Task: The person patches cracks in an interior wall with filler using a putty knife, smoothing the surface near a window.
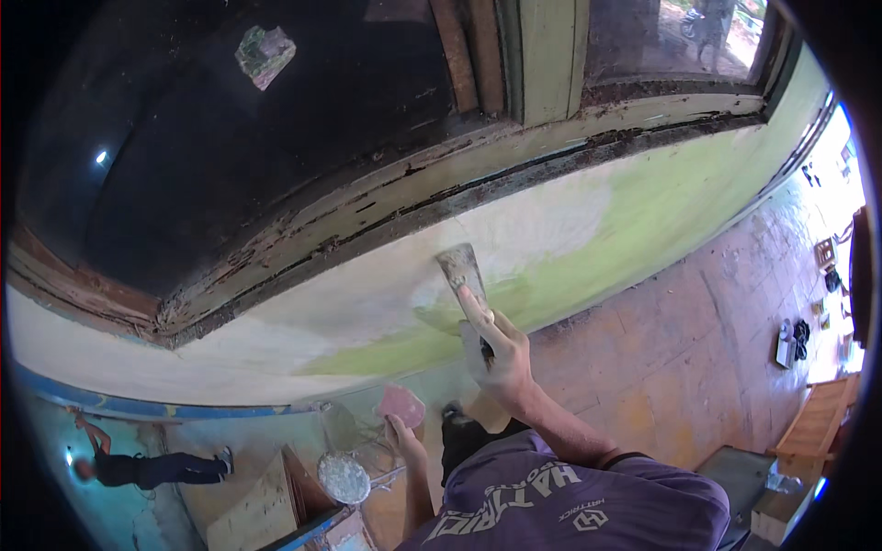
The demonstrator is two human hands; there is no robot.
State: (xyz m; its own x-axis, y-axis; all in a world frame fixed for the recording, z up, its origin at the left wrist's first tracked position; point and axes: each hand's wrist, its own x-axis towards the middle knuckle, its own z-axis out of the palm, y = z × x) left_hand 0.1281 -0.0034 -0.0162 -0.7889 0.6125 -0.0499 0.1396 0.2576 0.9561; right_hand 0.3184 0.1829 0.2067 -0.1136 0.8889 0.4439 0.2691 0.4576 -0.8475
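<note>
My right hand is closed round a putty knife, its thumb along the stained metal blade. The blade's wide end lies against the wall, which is green with pale whitish patches. A second grey flat part shows beside my fingers; whether it belongs to the knife I cannot tell. Lower down, my left hand pinches a pink flat piece by its lower edge, apart from the wall. Near that hand stands a round container with a whitish, crusted top.
A worn wooden window frame with dark panes runs above the wall. Tiled floor stretches right, with wooden furniture and small items by the far edge. At lower left are a wooden board and another person with raised arms.
</note>
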